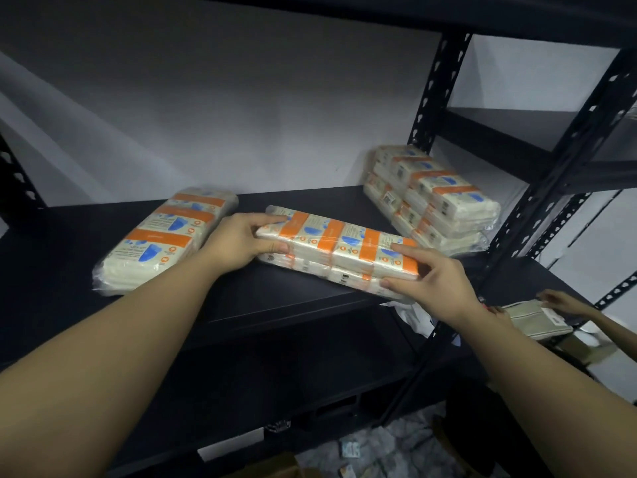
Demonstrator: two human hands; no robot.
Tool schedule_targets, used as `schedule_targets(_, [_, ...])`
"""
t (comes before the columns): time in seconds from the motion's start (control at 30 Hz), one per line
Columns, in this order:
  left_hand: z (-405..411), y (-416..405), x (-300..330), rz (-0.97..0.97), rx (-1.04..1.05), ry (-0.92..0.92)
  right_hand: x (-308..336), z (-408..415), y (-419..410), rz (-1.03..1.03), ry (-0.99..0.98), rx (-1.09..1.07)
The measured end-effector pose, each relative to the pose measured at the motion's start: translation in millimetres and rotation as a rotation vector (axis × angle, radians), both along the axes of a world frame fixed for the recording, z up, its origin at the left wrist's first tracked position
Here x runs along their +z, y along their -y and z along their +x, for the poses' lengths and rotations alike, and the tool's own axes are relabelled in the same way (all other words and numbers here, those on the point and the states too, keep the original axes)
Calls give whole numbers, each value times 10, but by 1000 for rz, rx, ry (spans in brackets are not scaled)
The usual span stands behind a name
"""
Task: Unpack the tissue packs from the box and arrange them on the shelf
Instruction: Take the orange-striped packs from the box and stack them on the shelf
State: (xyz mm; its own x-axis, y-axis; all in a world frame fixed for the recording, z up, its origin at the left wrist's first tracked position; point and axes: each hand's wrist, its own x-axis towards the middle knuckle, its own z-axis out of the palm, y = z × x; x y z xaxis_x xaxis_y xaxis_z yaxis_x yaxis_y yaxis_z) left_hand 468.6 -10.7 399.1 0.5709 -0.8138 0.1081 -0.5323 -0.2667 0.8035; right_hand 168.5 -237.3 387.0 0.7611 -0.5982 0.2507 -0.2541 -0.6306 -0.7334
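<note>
Centrally, a wrapped tissue pack [339, 250] lies across the front part of the black shelf [275, 298], tilted so that its right end reaches the shelf's front edge at centre right of the frame. The left hand [238, 243] grasps the pack's left end, fingers laid over the top face and thumb pressed against the near side. The right hand [431, 281] grasps the right end, index finger lying along the top edge and thumb against the lower side, so that both hands hold the same pack. The pack shows white wrapping with orange bands and blue marks. At left of the frame a second pack [162, 239] lies flat on the shelf, well apart from the held one, its long side running from the back wall toward the front edge. At right of centre a stack of packs [431, 198] sits at the rear of the shelf, beside the perforated black upright [434, 94]; the exact count in the stack cannot be told. At the right edge of the frame, lower down, another person's hand [560, 303] rests over a pale pack [536, 320] on the adjoining lower shelf; its finger state cannot be told. Blurred paper litter [375, 446] lies on the floor at the bottom of the frame.
</note>
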Motion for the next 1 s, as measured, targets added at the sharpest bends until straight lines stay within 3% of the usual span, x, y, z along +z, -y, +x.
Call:
schedule_targets(0.23, [188,258,374,-149,-21,-65,466,-12,9,-37,134,-71])
schedule_targets(0.57, [305,1288,1278,-275,-184,49,1285,-103,469,-192,246,-277])
schedule_targets(0.73, [326,2003,1330,-252,-260,90,1255,-131,715,-235,256,-404])
schedule_targets(1.0, [355,2823,1076,-350,-299,-61,1136,-61,939,-271,229,-568])
